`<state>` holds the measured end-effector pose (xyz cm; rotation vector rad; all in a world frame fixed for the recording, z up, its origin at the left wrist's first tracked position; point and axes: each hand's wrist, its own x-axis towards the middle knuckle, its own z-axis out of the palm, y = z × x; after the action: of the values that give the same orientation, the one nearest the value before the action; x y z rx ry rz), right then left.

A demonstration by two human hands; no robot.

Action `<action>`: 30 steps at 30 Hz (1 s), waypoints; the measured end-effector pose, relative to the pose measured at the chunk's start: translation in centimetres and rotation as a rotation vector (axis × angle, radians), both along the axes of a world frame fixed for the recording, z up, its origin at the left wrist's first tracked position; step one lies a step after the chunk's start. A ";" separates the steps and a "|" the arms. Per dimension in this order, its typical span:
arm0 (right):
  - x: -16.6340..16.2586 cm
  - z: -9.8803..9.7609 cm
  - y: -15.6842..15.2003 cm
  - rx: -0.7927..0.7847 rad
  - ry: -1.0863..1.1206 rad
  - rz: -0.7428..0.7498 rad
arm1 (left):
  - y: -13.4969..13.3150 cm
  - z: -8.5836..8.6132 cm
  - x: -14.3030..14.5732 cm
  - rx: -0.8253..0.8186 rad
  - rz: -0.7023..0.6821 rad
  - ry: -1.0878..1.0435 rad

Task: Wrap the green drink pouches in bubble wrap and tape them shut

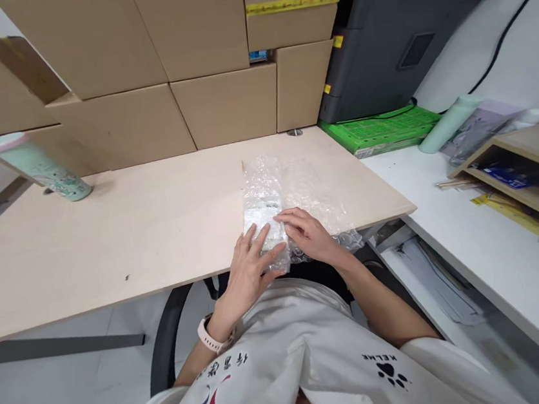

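A small white packet lies under a strip of clear bubble wrap at the front edge of the desk. My left hand rests on the packet's lower left part, fingers spread and open. From the right, my right hand touches the packet's right edge, fingers stretched out and slightly bent; its thumb is hard to make out. More bubble wrap spreads loosely under and beyond my right hand, and part of it hangs over the desk edge.
Cardboard boxes stand stacked along the back of the desk. A mint green tumbler stands at the left. To the right are a green crate, a dark grey machine and a white side table with a wooden shelf.
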<state>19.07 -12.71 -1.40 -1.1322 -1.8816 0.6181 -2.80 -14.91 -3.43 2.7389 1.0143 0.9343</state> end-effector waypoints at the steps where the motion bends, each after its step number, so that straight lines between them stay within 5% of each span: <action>1: 0.2 0.0 0.2 -0.026 0.031 0.001 | 0.4 -0.3 0.1 0.046 0.007 -0.005; 8: 0.2 -0.3 0.3 -0.078 0.143 -0.062 | 1.4 -0.8 5.0 0.076 0.305 -0.123; 15: -0.6 0.1 -2.0 0.063 -0.181 -0.167 | 1.1 1.2 3.0 -0.252 0.018 -0.174; 22: -1.7 0.2 -3.4 0.018 -0.202 -0.203 | 2.1 0.0 0.2 -0.786 -0.053 -0.911; 25: -1.8 0.8 -4.1 -0.074 -0.147 -0.171 | 2.5 1.1 1.7 -0.924 -0.200 -1.025; 30: 0.0 1.4 -5.4 -0.168 0.094 -0.168 | 2.0 4.5 7.1 -0.888 -0.346 -0.955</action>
<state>19.05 -18.11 0.00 -1.3307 -1.6596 0.7309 4.35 -12.96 1.09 1.3960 0.5204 1.1407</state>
